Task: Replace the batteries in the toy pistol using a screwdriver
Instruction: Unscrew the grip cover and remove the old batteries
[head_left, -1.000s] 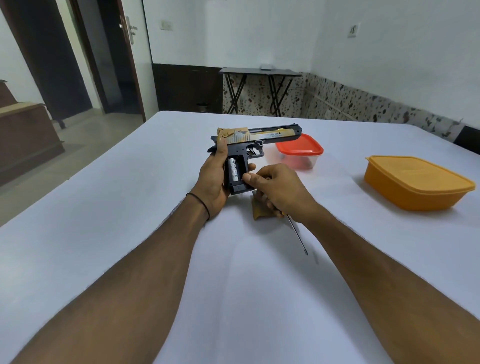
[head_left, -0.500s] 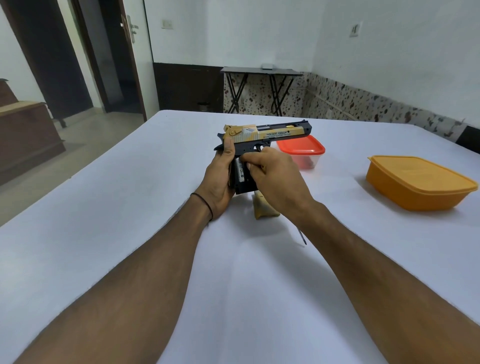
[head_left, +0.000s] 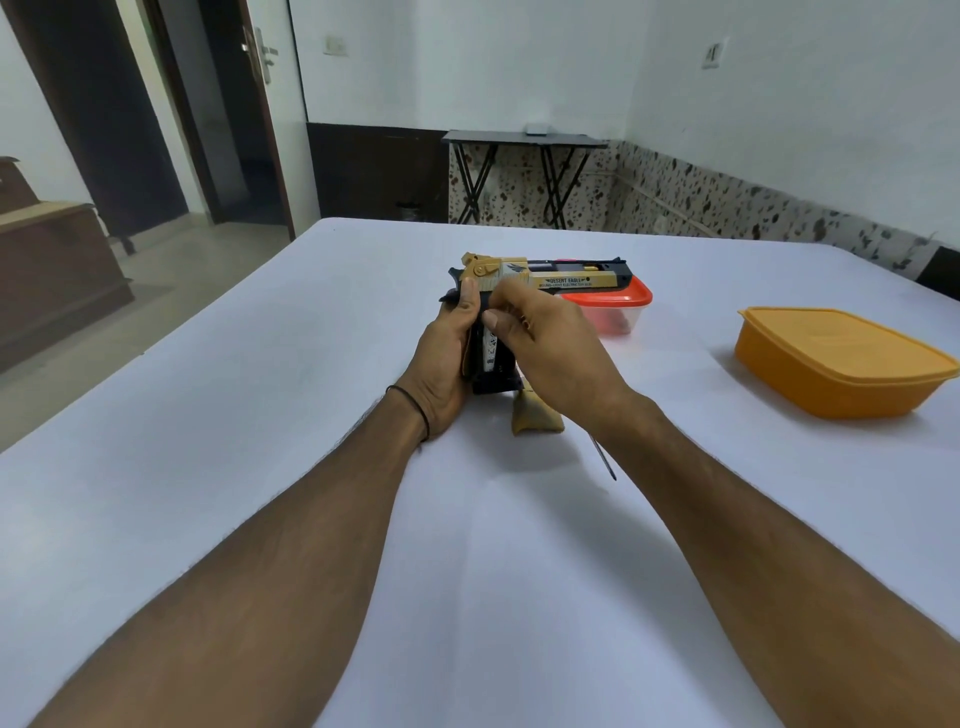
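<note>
A black and gold toy pistol (head_left: 566, 280) stands upright over the white table, barrel pointing right. My left hand (head_left: 441, 358) is wrapped around the back of its grip. The grip's side is uncovered and a silver battery (head_left: 489, 353) shows inside. My right hand (head_left: 556, 353) reaches across the grip, thumb and fingertips pinched at the battery's top end. A screwdriver (head_left: 605, 460) pokes out under my right wrist, its handle hidden in the palm. The gold grip cover (head_left: 535, 418) lies on the table just below the pistol.
A small clear container with a red lid (head_left: 618, 301) sits right behind the pistol. A larger orange lidded box (head_left: 841, 358) stands to the right. The white table (head_left: 260, 467) stretches wide around my arms. A folding side table (head_left: 524, 140) stands by the far wall.
My right hand slid up from the bottom of the grip to the top of the battery. The screwdriver shaft moved up with it. The pistol has risen slightly.
</note>
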